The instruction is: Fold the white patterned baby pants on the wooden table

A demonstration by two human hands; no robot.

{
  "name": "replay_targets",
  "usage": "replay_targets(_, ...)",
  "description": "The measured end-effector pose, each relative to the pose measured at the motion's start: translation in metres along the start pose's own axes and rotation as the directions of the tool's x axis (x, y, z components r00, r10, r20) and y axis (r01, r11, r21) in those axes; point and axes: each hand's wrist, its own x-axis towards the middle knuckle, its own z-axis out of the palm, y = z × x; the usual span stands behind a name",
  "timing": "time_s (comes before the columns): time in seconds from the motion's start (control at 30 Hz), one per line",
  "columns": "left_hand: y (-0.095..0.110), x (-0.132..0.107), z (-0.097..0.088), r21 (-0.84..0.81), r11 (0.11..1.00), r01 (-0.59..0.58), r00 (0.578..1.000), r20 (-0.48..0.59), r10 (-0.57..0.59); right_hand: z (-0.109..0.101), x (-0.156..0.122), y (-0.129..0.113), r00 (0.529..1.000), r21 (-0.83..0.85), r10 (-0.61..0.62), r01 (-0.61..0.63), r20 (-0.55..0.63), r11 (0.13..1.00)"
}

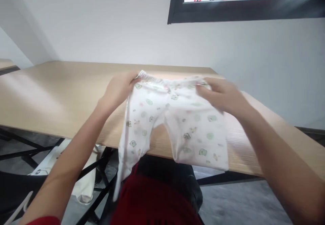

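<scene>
A pair of small white pants (157,103) with green and brown cartoon prints is stretched out in front of me, waistband away from me. At the waistband's left corner, my left hand (121,86) is closed on the cloth, thumb on top. My right hand (219,93), a little blurred, pinches the waistband near its right end. Both legs point toward me and reach past the table's front edge; the left leg hangs down beside my lap. The right leg is spread wider, its hem just over the edge.
The light wood table (63,93) runs wide to both sides, against a white wall (114,21). A dark-framed window (175,4) is at upper right. Below the table on the left are black metal legs (101,167) and a pale cloth (85,187).
</scene>
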Motion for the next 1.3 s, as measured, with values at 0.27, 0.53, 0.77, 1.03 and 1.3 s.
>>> replay_targets(0.27,-0.066,0.049,0.087,0.043,0.999,0.028,0.941,0.336,-0.041,0.086,0.093,0.054,0.970,-0.101,0.112,-0.092,0.216,0.991)
replay_targets(0.53,0.008,0.041,0.116,-0.035,0.975,-0.218,0.892,0.399,0.214,0.113,0.092,0.079,0.991,-0.045,-0.130,0.131,0.018,0.990)
replay_targets(0.77,0.094,-0.019,0.113,-0.342,0.825,-0.450,0.555,0.617,0.558,0.135,0.086,0.082,0.860,-0.068,-0.262,0.322,0.437,0.944)
replay_targets(1.03,0.094,-0.128,0.051,-0.408,0.832,-0.375,0.696,0.469,0.544,0.135,0.083,0.075,0.866,-0.279,-0.193,0.348,0.461,0.895)
replay_targets(1.3,-0.004,-0.056,0.038,-0.079,0.982,0.171,0.738,0.670,-0.075,0.151,0.059,0.004,0.739,-0.123,-0.481,0.595,0.472,0.794)
